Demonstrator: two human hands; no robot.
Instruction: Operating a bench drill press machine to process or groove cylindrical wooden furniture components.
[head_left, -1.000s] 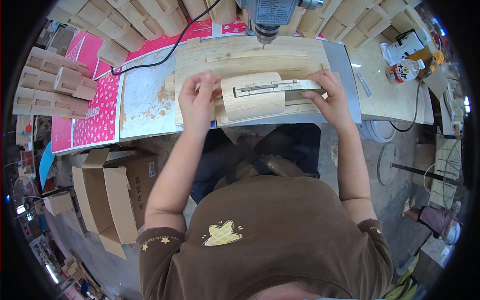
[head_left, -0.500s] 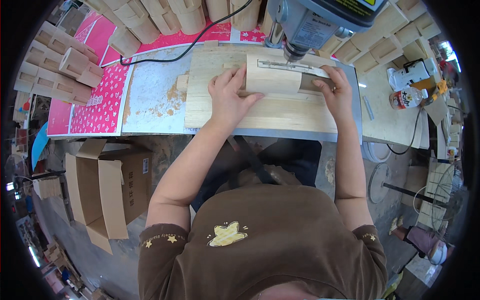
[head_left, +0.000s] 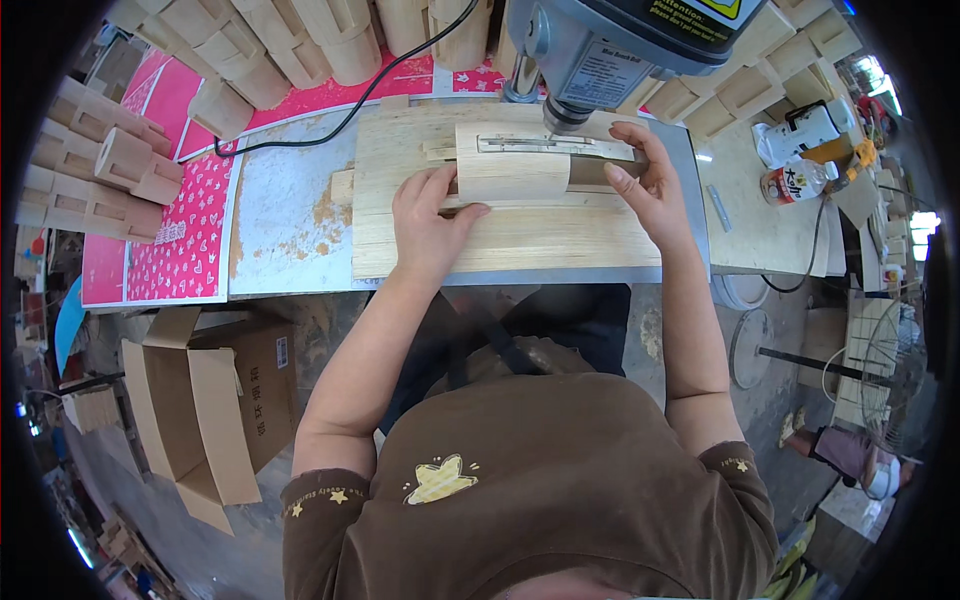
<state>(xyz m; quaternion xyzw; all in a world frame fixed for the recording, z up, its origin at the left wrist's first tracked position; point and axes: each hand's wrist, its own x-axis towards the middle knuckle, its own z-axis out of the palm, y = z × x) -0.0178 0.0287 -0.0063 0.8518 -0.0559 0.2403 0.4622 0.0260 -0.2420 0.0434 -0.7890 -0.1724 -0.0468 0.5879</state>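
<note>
A curved pale wooden piece (head_left: 512, 165) with a metal strip (head_left: 555, 145) on top lies on a light wooden board (head_left: 500, 235), right under the chuck of a grey drill press (head_left: 600, 50). My left hand (head_left: 428, 222) presses on the piece's near left edge. My right hand (head_left: 648, 180) grips its right end, thumb on the near side and fingers over the top.
Many wooden blocks (head_left: 110, 165) are stacked at the left and along the back (head_left: 330, 30) on a pink patterned sheet (head_left: 165, 250). A black cable (head_left: 330, 120) crosses the bench. An open cardboard box (head_left: 215, 395) stands on the floor at left. A bottle (head_left: 795, 182) sits at right.
The view has moved closer to the bench. The wooden piece has slid away from me until it lies under the drill chuck, with both hands still on it.
</note>
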